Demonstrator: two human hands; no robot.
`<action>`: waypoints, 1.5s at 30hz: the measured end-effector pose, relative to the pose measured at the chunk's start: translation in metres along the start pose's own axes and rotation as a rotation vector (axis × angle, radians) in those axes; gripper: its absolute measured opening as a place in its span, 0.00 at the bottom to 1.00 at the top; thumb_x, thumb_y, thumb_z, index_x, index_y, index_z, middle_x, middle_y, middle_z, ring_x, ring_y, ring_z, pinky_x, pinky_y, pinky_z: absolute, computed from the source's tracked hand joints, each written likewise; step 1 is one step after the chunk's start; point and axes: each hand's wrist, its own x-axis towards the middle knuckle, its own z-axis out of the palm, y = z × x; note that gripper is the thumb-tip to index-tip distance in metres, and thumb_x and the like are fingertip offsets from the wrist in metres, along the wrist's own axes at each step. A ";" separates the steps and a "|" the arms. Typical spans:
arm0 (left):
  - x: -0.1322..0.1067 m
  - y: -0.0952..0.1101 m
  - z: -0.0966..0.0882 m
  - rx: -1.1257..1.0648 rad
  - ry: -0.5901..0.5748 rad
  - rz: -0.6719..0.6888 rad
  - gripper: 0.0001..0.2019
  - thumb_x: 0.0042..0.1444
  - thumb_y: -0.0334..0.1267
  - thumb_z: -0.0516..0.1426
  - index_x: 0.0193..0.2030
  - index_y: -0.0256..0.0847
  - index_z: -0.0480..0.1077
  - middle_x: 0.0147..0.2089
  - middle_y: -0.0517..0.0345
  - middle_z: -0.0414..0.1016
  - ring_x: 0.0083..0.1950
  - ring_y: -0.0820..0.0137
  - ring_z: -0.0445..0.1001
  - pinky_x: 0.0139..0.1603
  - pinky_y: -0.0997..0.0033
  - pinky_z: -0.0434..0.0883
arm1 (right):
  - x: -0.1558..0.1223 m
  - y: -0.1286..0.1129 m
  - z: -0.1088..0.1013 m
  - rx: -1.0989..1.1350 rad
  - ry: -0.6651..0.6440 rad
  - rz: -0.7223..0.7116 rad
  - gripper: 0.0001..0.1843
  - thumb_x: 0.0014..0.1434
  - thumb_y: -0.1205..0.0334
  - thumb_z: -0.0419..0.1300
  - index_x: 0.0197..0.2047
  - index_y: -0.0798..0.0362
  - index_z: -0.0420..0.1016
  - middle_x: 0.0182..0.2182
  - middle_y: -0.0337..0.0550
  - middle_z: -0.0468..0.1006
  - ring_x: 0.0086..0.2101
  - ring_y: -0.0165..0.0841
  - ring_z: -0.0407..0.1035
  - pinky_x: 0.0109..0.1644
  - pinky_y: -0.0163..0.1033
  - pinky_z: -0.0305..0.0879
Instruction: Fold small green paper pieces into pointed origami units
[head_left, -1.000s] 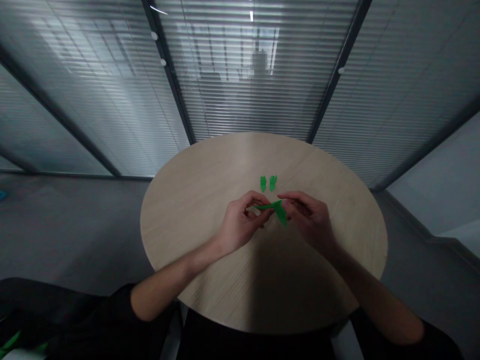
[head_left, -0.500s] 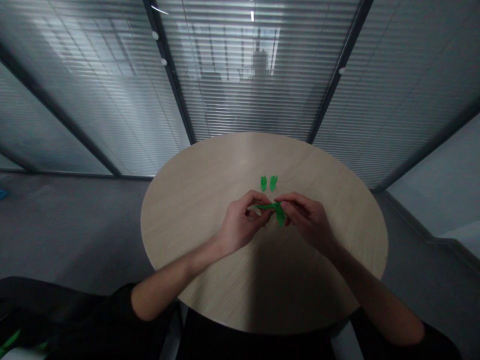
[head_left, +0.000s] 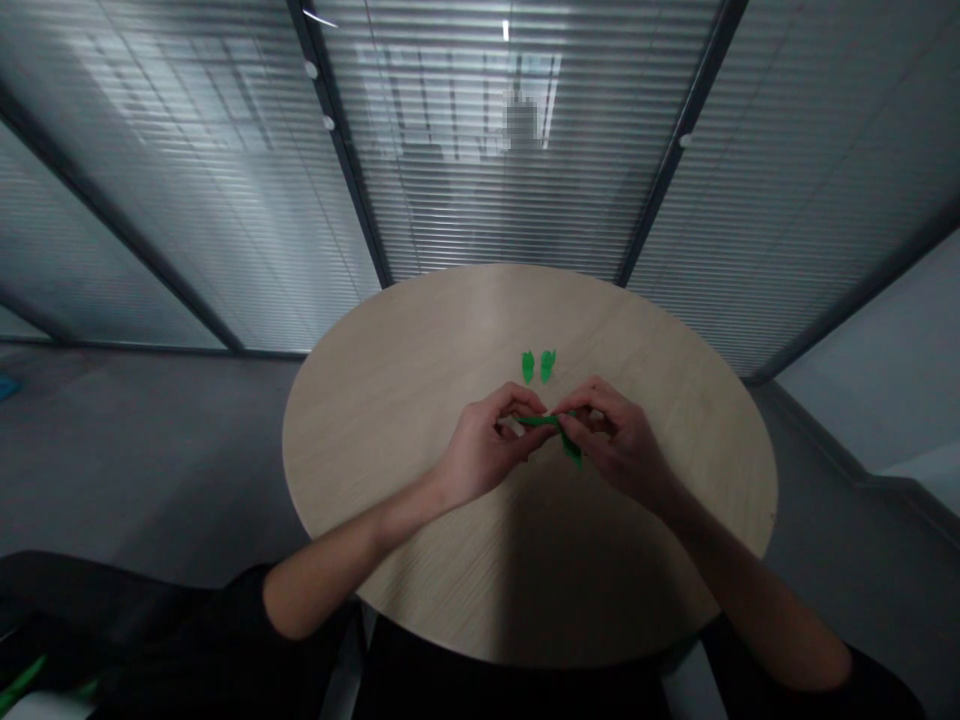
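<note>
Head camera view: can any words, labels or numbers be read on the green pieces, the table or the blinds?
None: no text can be read. The green strip pinched by the left hand and right hand, the two small green pieces, the round table and the blinds show no marks.

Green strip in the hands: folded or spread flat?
Folded: left hand and right hand pinch the green strip; one part runs level, the other angles down.
</note>
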 end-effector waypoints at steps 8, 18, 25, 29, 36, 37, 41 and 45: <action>0.002 0.004 -0.002 -0.106 0.027 -0.011 0.11 0.61 0.41 0.65 0.44 0.37 0.73 0.34 0.57 0.79 0.31 0.73 0.80 0.28 0.79 0.80 | 0.003 -0.001 -0.005 0.041 0.029 0.098 0.08 0.62 0.61 0.63 0.33 0.54 0.79 0.30 0.41 0.72 0.28 0.29 0.66 0.29 0.34 0.62; 0.002 0.008 -0.003 -0.150 0.044 -0.019 0.09 0.62 0.41 0.64 0.43 0.36 0.76 0.34 0.53 0.84 0.33 0.72 0.82 0.30 0.79 0.79 | 0.004 -0.001 -0.005 0.051 0.095 0.113 0.07 0.59 0.61 0.64 0.31 0.53 0.79 0.29 0.40 0.72 0.27 0.28 0.65 0.28 0.35 0.61; 0.003 0.010 -0.004 -0.167 0.028 -0.015 0.15 0.68 0.48 0.57 0.47 0.35 0.73 0.36 0.50 0.82 0.39 0.65 0.84 0.29 0.75 0.80 | 0.005 -0.002 -0.006 0.027 0.085 0.134 0.07 0.59 0.61 0.63 0.30 0.53 0.78 0.29 0.40 0.71 0.26 0.28 0.64 0.28 0.36 0.59; 0.002 0.007 -0.004 -0.138 0.038 0.010 0.15 0.68 0.47 0.58 0.47 0.36 0.73 0.37 0.50 0.81 0.38 0.66 0.84 0.30 0.75 0.81 | 0.004 -0.001 -0.005 0.034 0.082 0.142 0.08 0.59 0.61 0.63 0.30 0.54 0.78 0.29 0.40 0.71 0.27 0.28 0.64 0.28 0.35 0.59; 0.001 0.005 -0.007 0.000 0.065 0.034 0.12 0.65 0.44 0.62 0.46 0.37 0.76 0.35 0.52 0.82 0.30 0.72 0.80 0.30 0.77 0.79 | 0.004 -0.002 -0.006 0.044 0.072 0.146 0.08 0.59 0.60 0.64 0.29 0.53 0.78 0.29 0.40 0.71 0.27 0.29 0.65 0.27 0.35 0.61; 0.001 0.005 -0.008 0.017 0.066 0.042 0.12 0.66 0.44 0.62 0.47 0.37 0.76 0.35 0.52 0.82 0.31 0.72 0.80 0.30 0.76 0.79 | 0.004 -0.002 -0.006 0.046 0.073 0.146 0.08 0.59 0.60 0.64 0.29 0.53 0.78 0.29 0.41 0.71 0.27 0.29 0.65 0.27 0.35 0.62; 0.000 0.005 -0.008 0.062 0.069 0.069 0.12 0.66 0.43 0.61 0.49 0.37 0.77 0.36 0.52 0.83 0.33 0.70 0.81 0.32 0.75 0.80 | 0.004 -0.001 -0.006 0.059 0.072 0.138 0.08 0.59 0.60 0.64 0.29 0.52 0.78 0.29 0.40 0.71 0.27 0.29 0.65 0.26 0.35 0.62; 0.000 0.005 -0.008 0.081 0.085 0.081 0.12 0.66 0.43 0.61 0.49 0.37 0.77 0.36 0.53 0.83 0.30 0.72 0.81 0.30 0.75 0.79 | 0.004 -0.002 -0.006 0.054 0.061 0.141 0.08 0.59 0.60 0.64 0.29 0.53 0.78 0.29 0.40 0.71 0.26 0.28 0.64 0.26 0.35 0.60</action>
